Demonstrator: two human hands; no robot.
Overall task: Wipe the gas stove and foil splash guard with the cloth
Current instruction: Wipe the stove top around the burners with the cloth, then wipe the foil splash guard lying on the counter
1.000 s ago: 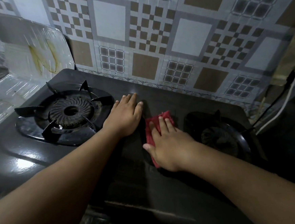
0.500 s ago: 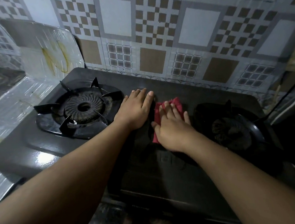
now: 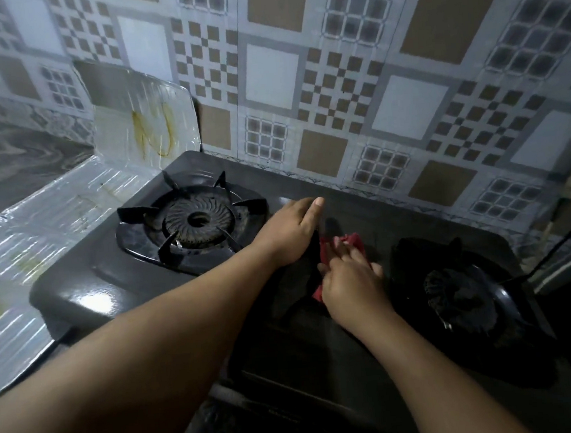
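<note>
A black two-burner gas stove (image 3: 88,286) fills the middle of the view. My right hand (image 3: 349,284) presses a red cloth (image 3: 352,240) onto the stove top between the two burners; most of the cloth is hidden under the hand. My left hand (image 3: 290,229) rests flat on the stove just left of the cloth, fingers together, holding nothing. The foil splash guard (image 3: 147,124) stands at the stove's left and back-left, with yellowish streaks on its upright panel.
The left burner (image 3: 194,221) has a black pan support around it; the right burner (image 3: 461,291) lies in shadow. A patterned tile wall (image 3: 370,90) rises right behind the stove. A dark cable (image 3: 566,238) runs at the far right.
My right hand with the cloth slid away from the back of the stove and now bunches it. My left hand stayed put. The camera shifted, so the stove sits further right.
</note>
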